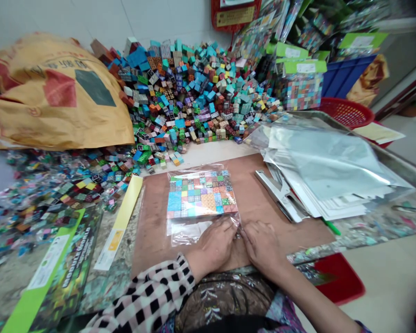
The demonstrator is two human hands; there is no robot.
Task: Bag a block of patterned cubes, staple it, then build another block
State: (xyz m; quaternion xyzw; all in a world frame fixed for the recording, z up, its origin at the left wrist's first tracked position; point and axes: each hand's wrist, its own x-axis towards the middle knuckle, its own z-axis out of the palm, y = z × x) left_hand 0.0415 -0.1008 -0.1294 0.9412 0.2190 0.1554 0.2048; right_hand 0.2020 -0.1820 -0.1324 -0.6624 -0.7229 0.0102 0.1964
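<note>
A clear plastic bag (187,235) lies on the brown board (152,203) in front of me. Inside it is a flat panel of small patterned blocks (194,196) in many colours, with a white paper at its near end. My left hand (217,243) rests over the bag's near right corner, fingers curled and pinching the film. My right hand (263,245) is close beside it, its fingers also closed at the bag's edge. The fingertips of both hands nearly meet, partly hiding the corner.
A silver stapler (280,196) and a stack of clear bags with white sheets (333,166) lie to the right. Loose blocks (194,101) are heaped at the back beside a yellow sack (58,97). A yellow strip (125,208) and green-topped cards (55,273) lie left.
</note>
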